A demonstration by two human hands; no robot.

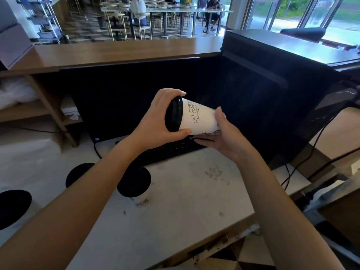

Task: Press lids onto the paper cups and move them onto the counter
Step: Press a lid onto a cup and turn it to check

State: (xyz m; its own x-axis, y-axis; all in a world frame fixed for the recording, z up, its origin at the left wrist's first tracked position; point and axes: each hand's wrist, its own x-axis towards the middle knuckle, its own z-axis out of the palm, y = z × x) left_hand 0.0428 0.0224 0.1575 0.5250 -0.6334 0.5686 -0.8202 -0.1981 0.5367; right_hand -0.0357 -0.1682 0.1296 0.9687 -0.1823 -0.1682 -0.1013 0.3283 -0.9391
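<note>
A white paper cup (200, 119) with a cloud drawing lies tipped on its side in the air over the keyboard, its black lid (174, 114) facing left. My left hand (155, 121) grips the lid end, fingers over the top and thumb beneath. My right hand (224, 133) cups the cup's base, fingers curled round it. On the white worktop (194, 201) stand three more cups with black lids: one (134, 184) under my left forearm, one (78, 174) further left, one (13, 207) at the left edge. The brown wooden counter (116, 53) runs across the back.
A black monitor (136, 94) and keyboard (171, 151) sit behind the hands. A large black machine (272, 94) stands to the right with cables (303, 162) trailing down. Wooden shelves (39, 110) are at left. Beyond the counter are café tables and seated people.
</note>
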